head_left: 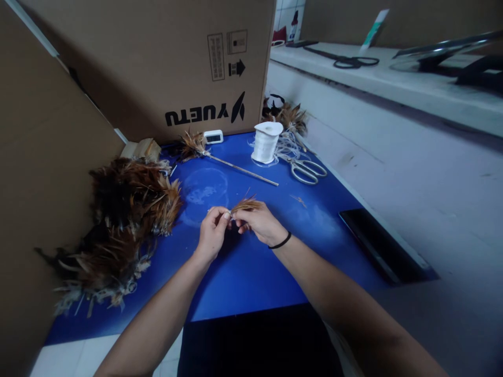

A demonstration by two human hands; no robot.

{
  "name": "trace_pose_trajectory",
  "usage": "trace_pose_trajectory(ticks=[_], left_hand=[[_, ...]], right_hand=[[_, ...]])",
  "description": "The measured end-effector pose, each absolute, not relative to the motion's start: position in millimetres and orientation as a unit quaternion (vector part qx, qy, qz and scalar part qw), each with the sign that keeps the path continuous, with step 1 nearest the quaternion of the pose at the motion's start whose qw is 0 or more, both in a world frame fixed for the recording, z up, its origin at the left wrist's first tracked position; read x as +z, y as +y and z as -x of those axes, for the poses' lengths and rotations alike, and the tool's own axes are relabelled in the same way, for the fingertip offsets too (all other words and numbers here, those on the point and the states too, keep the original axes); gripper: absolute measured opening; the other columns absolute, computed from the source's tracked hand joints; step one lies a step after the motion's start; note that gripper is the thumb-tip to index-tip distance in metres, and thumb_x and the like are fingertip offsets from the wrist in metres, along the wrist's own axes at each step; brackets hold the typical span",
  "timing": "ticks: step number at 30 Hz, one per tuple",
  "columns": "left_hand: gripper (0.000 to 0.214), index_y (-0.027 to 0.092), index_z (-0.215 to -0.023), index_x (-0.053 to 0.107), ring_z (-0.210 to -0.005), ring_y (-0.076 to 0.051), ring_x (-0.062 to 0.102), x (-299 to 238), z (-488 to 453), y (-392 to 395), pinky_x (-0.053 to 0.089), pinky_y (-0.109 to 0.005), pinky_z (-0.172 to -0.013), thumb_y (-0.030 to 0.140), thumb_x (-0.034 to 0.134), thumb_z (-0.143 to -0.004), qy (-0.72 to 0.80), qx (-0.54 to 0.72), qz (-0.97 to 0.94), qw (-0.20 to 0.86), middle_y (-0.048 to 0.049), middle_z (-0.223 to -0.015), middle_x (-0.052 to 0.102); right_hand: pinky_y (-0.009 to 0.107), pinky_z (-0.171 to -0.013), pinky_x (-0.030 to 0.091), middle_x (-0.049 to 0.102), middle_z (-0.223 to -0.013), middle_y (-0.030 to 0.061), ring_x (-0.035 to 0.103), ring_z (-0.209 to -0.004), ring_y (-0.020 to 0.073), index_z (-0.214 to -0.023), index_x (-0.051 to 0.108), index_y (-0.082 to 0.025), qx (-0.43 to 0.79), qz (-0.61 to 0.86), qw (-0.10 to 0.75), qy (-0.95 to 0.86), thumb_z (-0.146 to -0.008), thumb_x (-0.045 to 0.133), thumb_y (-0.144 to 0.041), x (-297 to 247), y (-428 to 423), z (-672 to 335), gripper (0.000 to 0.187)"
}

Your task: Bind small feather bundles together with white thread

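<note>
Over the middle of the blue table (251, 277), my two hands meet around a small bunch of brown feathers (245, 204). My left hand (215, 230) pinches the quill end between thumb and fingers. My right hand (261, 221), with a black band at the wrist, is closed around the feathers beside it, their tips fanning out above the knuckles. Beyond my hands lies a thin stick (243, 170) with a tuft of feathers (193, 144) at its far left end. A large heap of brown and black feathers (129, 209) spreads to my left.
A spool of white ribbon (265, 144) stands at the back beside metal-handled scissors (306, 170). A dark flat device (377, 243) lies along the right edge. A small white digital display (213, 137) sits before a cardboard box (157, 57). Black scissors (349, 60) lie on the ledge.
</note>
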State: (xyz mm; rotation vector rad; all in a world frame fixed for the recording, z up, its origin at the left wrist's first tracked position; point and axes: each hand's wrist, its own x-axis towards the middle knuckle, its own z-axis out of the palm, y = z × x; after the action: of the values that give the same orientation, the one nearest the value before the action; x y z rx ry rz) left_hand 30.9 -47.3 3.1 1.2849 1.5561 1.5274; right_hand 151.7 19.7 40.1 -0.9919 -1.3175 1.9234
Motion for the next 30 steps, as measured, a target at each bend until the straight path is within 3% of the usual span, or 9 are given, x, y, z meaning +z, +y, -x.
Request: trace_pose_trajectory(ticks=[6,11,18,24,30], left_hand=[[0.017,0.018,-0.080,0.060,-0.066,-0.012,0.050,1.0,-32.8,-46.5,0.040,-0.025,-0.068,0.032,0.053,-0.085,0.591,0.565,-0.484,0.312,0.0004,-0.068,0.055],[0.017,0.017,-0.079,0.061,-0.062,-0.011,0.049,4.1,-37.8,-46.7,0.039,-0.024,-0.065,0.034,0.059,-0.081,0.565,0.601,-0.428,0.369,0.0011,-0.067,0.055],[0.021,0.015,-0.073,0.058,-0.060,-0.008,0.047,15.8,-38.8,-48.1,0.038,-0.021,-0.062,0.034,0.067,-0.076,0.479,0.654,-0.334,0.481,0.0025,-0.062,0.052],[0.019,0.015,-0.072,0.059,-0.061,-0.007,0.048,20.3,-36.7,-49.0,0.040,-0.020,-0.065,0.031,0.070,-0.074,0.447,0.668,-0.301,0.512,0.0029,-0.061,0.052],[0.018,0.015,-0.072,0.060,-0.061,-0.007,0.048,22.7,-36.2,-50.4,0.041,-0.020,-0.066,0.030,0.070,-0.073,0.437,0.673,-0.287,0.523,0.0021,-0.063,0.054]], right_hand=[[0.017,-0.030,0.035,0.045,-0.042,-0.0079,0.039,-0.036,0.0069,-0.067,0.058,-0.017,0.719,0.370,0.333,-0.485,-0.057,0.054,-0.014,36.1,18.4,-146.3,0.011],[0.018,-0.030,0.035,0.044,-0.038,-0.0070,0.038,-0.033,0.0060,-0.059,0.057,-0.016,0.711,0.382,0.343,-0.481,-0.058,0.052,-0.013,36.1,17.5,-144.9,0.006],[0.019,-0.044,0.050,0.060,-0.050,-0.0008,0.054,-0.044,0.0076,-0.064,0.063,-0.012,0.776,0.353,0.283,-0.440,-0.060,0.066,-0.015,40.5,21.0,-152.2,0.006],[0.018,-0.054,0.053,0.068,-0.062,0.0045,0.063,-0.054,0.0092,-0.072,0.066,-0.010,0.827,0.277,0.255,-0.418,-0.063,0.074,-0.022,36.7,28.7,-158.4,0.017],[0.019,-0.059,0.055,0.070,-0.066,0.0051,0.066,-0.058,0.0112,-0.073,0.069,-0.010,0.832,0.252,0.257,-0.423,-0.057,0.075,-0.016,36.7,30.2,-161.5,0.018]])
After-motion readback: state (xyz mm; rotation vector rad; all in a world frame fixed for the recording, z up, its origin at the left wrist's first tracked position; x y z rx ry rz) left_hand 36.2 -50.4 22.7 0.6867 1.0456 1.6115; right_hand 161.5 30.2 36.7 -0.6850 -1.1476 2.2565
